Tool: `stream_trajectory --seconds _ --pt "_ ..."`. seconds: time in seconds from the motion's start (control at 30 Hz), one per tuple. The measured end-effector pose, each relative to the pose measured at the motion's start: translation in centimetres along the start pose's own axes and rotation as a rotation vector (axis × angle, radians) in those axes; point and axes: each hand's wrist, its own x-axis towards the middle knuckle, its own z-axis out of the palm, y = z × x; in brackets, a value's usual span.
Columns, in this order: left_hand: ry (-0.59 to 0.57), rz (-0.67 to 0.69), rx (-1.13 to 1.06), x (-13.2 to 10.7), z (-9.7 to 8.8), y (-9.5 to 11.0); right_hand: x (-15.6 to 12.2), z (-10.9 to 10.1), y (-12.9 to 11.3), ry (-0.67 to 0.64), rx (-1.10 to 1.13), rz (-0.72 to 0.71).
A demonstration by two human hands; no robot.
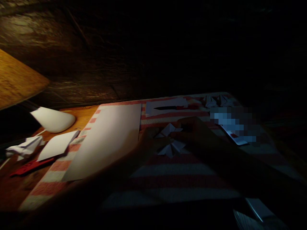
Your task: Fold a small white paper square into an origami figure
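Note:
A small piece of folded white paper (171,149), creased into fan-like points, is held up between my two hands over the striped cloth. My left hand (149,138) pinches its left side, and my right hand (192,128) grips the right side with thumb and fingers. Both hands are in deep shadow, so single fingers are hard to make out. Left of my left hand lies a large white sheet of paper (107,137). Beyond the hands, a knife (165,108) with a dark blade rests on a smaller sheet of paper (151,111).
A red-and-white striped cloth (172,181) covers much of the wooden table (83,113). At left stand a lamp (54,119), crumpled folded paper (25,147), a white paper piece (57,145) and a red object (32,166). Folded paper shapes (211,101) and a lit phone-like screen (236,135) lie right.

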Motion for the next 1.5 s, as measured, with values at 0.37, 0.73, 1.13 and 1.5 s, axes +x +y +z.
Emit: stream_trajectory --seconds 0.37,0.73,1.13,1.5 --pt "0.035 0.084 0.08 -0.5 -0.3 0.6 -0.2 -0.2 -0.1 -0.042 -0.208 -0.062" --pt "0.065 0.14 0.109 -0.7 -0.2 1.2 -0.5 0.2 0.4 -0.052 0.041 -0.067" --pt "0.011 0.071 0.036 -0.2 -0.7 0.8 -0.2 -0.1 0.0 -0.06 -0.007 -0.036" --pt "0.037 0.23 0.181 1.2 -1.2 -0.3 0.8 -0.4 1.0 0.058 -0.024 -0.006"
